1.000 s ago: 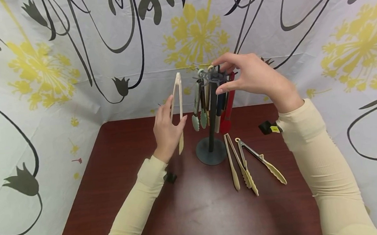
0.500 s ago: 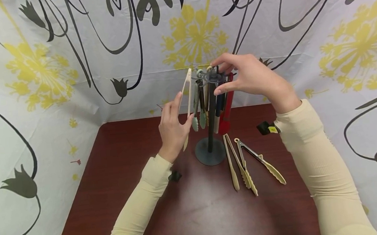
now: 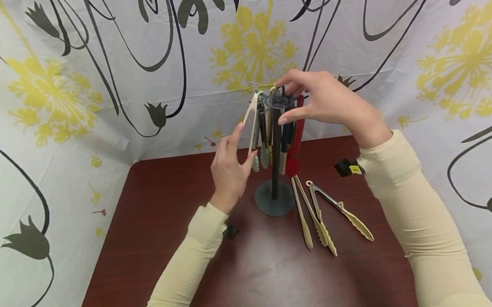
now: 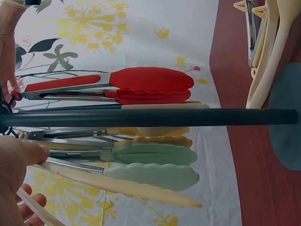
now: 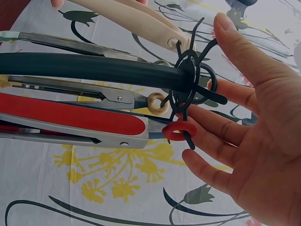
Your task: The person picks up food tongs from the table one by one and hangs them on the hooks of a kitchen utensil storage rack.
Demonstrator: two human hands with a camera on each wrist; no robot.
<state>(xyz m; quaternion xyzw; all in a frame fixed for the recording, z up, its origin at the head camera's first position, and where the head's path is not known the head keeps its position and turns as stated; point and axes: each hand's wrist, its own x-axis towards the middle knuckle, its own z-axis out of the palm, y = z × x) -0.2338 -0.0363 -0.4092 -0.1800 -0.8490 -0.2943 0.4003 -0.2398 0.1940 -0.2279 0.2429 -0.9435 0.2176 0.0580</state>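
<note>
My left hand [image 3: 229, 171] holds a pair of beige tongs [image 5: 124, 21] by its arms, hinge end up, at the left of a dark tong stand [image 4: 150, 117]. In the right wrist view, a hook tip meets the hole in the hinge end; I cannot tell how far it passes through. My right hand [image 3: 330, 98] grips the stand's hooked top [image 5: 190, 75] from the right, thumb and fingers around the hooks. Red tongs [image 4: 153, 80] and pale green tongs [image 4: 153, 176] hang from the stand, among others partly hidden behind the pole.
Right of the stand's round base [image 3: 275, 206], beige tongs [image 3: 305, 221] and yellow-tipped tongs [image 3: 357, 224] lie on the dark red table [image 3: 256, 278]. A patterned cloth [image 3: 158, 83] hangs behind and at both sides.
My left hand has moved right with the beige tongs, bringing the hinge end from apart to against the stand's hooks. My right hand stays at the top.
</note>
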